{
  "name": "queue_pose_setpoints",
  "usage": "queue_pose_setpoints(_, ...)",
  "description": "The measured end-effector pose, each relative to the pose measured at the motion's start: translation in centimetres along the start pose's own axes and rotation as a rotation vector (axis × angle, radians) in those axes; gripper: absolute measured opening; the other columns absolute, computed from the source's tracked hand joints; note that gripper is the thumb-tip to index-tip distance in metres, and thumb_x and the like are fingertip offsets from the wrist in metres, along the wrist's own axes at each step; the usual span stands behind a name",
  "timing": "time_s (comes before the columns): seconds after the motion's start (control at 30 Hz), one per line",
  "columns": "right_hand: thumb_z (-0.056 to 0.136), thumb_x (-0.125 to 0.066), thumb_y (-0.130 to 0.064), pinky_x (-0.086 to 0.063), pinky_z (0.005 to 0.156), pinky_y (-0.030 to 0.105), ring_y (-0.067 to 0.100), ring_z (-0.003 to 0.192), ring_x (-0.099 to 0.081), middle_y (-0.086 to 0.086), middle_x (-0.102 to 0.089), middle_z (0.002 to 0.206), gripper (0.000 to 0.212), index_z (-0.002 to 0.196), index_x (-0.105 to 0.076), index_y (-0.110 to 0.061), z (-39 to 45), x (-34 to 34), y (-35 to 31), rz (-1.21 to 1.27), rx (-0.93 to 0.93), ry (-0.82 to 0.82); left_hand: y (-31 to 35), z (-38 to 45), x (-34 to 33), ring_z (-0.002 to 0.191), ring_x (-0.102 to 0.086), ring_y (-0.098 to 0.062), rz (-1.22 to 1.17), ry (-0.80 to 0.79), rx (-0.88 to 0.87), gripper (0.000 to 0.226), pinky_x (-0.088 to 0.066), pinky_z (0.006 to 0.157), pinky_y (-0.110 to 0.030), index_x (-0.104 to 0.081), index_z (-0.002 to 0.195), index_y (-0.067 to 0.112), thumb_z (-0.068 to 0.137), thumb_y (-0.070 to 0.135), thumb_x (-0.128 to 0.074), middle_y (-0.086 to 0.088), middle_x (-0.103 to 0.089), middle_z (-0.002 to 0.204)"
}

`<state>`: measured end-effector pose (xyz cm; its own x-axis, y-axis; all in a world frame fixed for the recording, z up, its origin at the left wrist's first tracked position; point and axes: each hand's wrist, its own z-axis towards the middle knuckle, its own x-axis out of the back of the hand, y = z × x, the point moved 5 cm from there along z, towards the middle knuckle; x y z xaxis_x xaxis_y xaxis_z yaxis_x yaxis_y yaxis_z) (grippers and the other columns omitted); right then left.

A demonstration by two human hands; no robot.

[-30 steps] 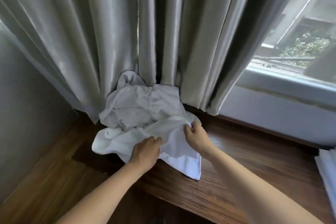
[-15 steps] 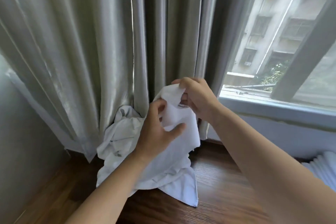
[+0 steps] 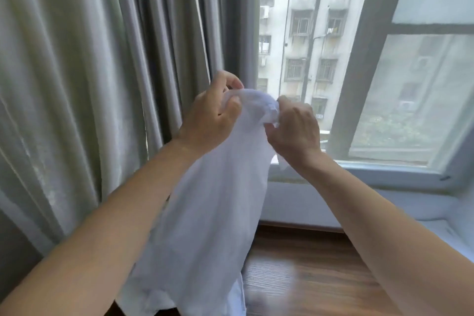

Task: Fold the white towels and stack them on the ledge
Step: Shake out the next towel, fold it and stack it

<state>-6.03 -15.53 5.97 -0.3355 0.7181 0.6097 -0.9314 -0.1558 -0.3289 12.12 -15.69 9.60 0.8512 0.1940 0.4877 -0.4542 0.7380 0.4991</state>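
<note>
A white towel (image 3: 213, 213) hangs in the air in front of me, bunched at its top edge and trailing down past the bottom of the view. My left hand (image 3: 213, 118) pinches the top edge on the left side. My right hand (image 3: 295, 128) grips the same bunched edge just to the right, close beside the left hand. Below the towel lies the brown wooden ledge (image 3: 307, 277). The pile of other towels is hidden behind the hanging towel and my arms.
Grey curtains (image 3: 89, 84) hang along the left half of the view. A window (image 3: 384, 72) with a pale frame and sill fills the right. A white surface (image 3: 441, 231) shows at the ledge's far right edge.
Both hands have lifted the towel off the pile on the ledge and raised it high. The view has tilted up toward the window, so the pile has dropped out of sight.
</note>
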Motion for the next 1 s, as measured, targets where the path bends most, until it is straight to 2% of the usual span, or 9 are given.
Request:
queue_pose_setpoints(0.1,0.085,-0.056,-0.013,-0.037,0.075,0.04,0.038,0.095,-0.051,0.015,-0.051,0.096,0.005,0.089,-0.054,-0.013,0.6,2.6,4.9,-0.084,-0.076,0.043,2.1,0.9,-2.1,0.077,-0.06,-0.013,0.484,-0.333,-0.198,0.074,-0.051,0.071,-0.028,-0.037,0.134,0.029,0.078,0.048,-0.081,0.007,-0.057,0.105)
queue_pose_setpoints(0.17,0.088,-0.053,-0.009,-0.038,0.072,0.037,0.037,0.087,-0.054,0.012,-0.055,0.092,0.007,0.094,-0.056,-0.011,1.1,4.5,8.2,0.021,-0.159,0.007,2.3,1.3,-3.0,0.079,-0.062,-0.025,0.676,-0.407,-0.318,0.087,-0.055,0.071,-0.04,-0.03,0.142,0.032,0.075,0.044,-0.084,0.0,-0.058,0.111)
queue_pose_setpoints(0.3,0.095,-0.058,-0.018,-0.041,0.066,0.03,0.029,0.08,-0.06,0.004,-0.065,0.079,0.011,0.09,-0.067,-0.012,1.5,7.5,12.7,0.224,-0.253,-0.065,2.5,3.4,-3.3,0.066,-0.056,-0.02,0.232,-0.275,-0.201,0.038,-0.044,0.058,-0.033,-0.05,0.122,0.025,0.091,0.013,-0.067,0.002,-0.059,0.085)
queue_pose_setpoints(0.37,0.099,-0.057,-0.021,-0.038,0.06,0.032,0.027,0.076,-0.057,-0.002,-0.059,0.07,0.024,0.076,-0.062,-0.016,1.3,8.6,13.7,0.243,-0.255,-0.065,2.1,4.6,-3.5,0.061,-0.049,-0.015,-0.057,-0.164,-0.027,0.006,-0.039,0.059,-0.03,-0.058,0.098,0.017,0.098,0.022,-0.061,0.005,-0.055,0.074)
queue_pose_setpoints(0.5,0.103,-0.057,-0.031,-0.037,0.063,0.035,0.031,0.071,-0.053,0.002,-0.054,0.067,0.033,0.08,-0.054,-0.009,1.3,10.5,15.4,0.201,-0.203,-0.07,1.3,5.5,-4.9,0.072,-0.051,-0.019,-0.446,-0.002,0.249,0.049,-0.04,0.066,-0.036,-0.064,0.094,0.001,0.092,0.05,-0.065,-0.007,-0.056,0.08)
queue_pose_setpoints(0.63,0.093,-0.07,-0.014,-0.034,0.052,0.017,0.013,0.058,-0.048,-0.003,-0.051,0.06,0.032,0.065,-0.054,-0.017,1.7,13.7,16.0,0.1,-0.051,-0.255,0.9,6.1,-5.1,0.081,-0.064,-0.024,-0.493,0.055,0.228,0.06,-0.056,0.071,-0.047,-0.065,0.111,-0.005,0.09,0.051,-0.071,-0.016,-0.067,0.093)
queue_pose_setpoints(0.7,0.08,-0.066,-0.003,-0.035,0.053,0.026,0.021,0.061,-0.05,0.003,-0.051,0.059,0.021,0.062,-0.055,-0.007,2.4,15.3,17.4,-0.06,-0.079,-0.391,0.5,6.3,-5.2,0.087,-0.069,-0.024,-0.429,0.038,0.198,0.049,-0.06,0.079,-0.052,-0.068,0.115,0.002,0.096,0.047,-0.067,-0.018,-0.072,0.101)
queue_pose_setpoints(0.8,0.071,-0.06,-0.015,-0.032,0.052,0.03,0.023,0.058,-0.046,0.01,-0.049,0.058,0.02,0.058,-0.053,-0.001,3.3,17.6,20.3,-0.094,-0.221,-0.32,-0.1,6.5,-6.1,0.089,-0.073,-0.023,-0.322,-0.055,0.212,0.042,-0.06,0.081,-0.047,-0.074,0.106,0.019,0.095,0.057,-0.06,-0.008,-0.077,0.1)
queue_pose_setpoints(1.0,0.096,-0.069,-0.006,-0.059,0.046,0.034,0.028,0.079,-0.064,0.013,-0.062,0.089,0.015,0.08,-0.067,-0.004,3.9,16.0,23.8,0.725,-0.594,-0.075,-1.1,7.5,-6.6,0.057,-0.045,-0.019,-0.025,-0.056,0.332,0.055,-0.033,0.059,-0.031,-0.062,0.077,-0.003,0.09,0.05,-0.063,-0.005,-0.051,0.065)
